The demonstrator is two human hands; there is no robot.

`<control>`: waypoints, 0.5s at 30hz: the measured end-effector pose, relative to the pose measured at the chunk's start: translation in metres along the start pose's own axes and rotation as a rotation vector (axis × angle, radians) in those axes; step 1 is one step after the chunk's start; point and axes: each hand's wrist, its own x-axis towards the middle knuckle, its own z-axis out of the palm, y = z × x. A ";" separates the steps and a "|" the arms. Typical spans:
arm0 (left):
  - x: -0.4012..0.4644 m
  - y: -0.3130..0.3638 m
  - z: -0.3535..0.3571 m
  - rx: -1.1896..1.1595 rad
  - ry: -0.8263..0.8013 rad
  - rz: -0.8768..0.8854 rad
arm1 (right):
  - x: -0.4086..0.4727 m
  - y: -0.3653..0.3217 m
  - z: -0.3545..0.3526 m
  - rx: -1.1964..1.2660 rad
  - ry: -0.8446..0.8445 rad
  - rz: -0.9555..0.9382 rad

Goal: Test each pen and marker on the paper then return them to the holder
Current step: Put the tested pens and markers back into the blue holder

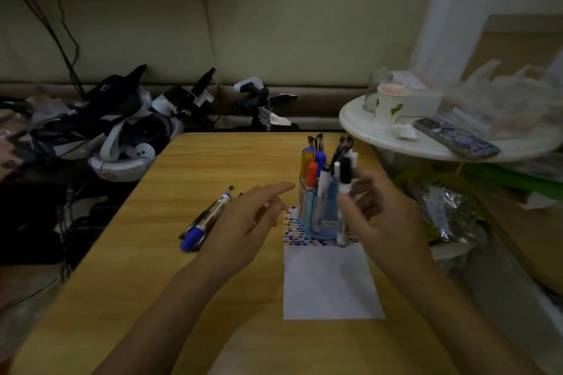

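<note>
A blue pen holder (320,216) full of pens and markers stands on the far end of a white paper (330,283) with a dotted top strip. My right hand (384,210) grips a white marker with a black cap (344,192), upright just right of the holder. My left hand (249,222) hovers with its fingers stretched out, to the left of the holder, holding nothing. A blue-capped marker (204,227) and some dark pens (201,216) lie on the wooden table (152,253) left of that hand.
A white round side table (380,134) at the right carries a cup (388,103), a glass jar, a phone (457,138) and plastic bags. Headsets, straps and cables (122,131) are piled behind the table at the left. Bags fill the floor at the right.
</note>
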 end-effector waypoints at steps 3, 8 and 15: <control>0.000 -0.001 0.006 0.159 -0.096 0.037 | 0.007 0.001 -0.009 0.201 0.171 0.059; 0.002 -0.001 0.014 0.197 -0.151 0.037 | 0.013 -0.005 -0.015 0.274 0.259 0.022; 0.004 -0.003 0.012 0.198 -0.158 0.007 | 0.021 0.004 -0.004 0.257 0.257 0.009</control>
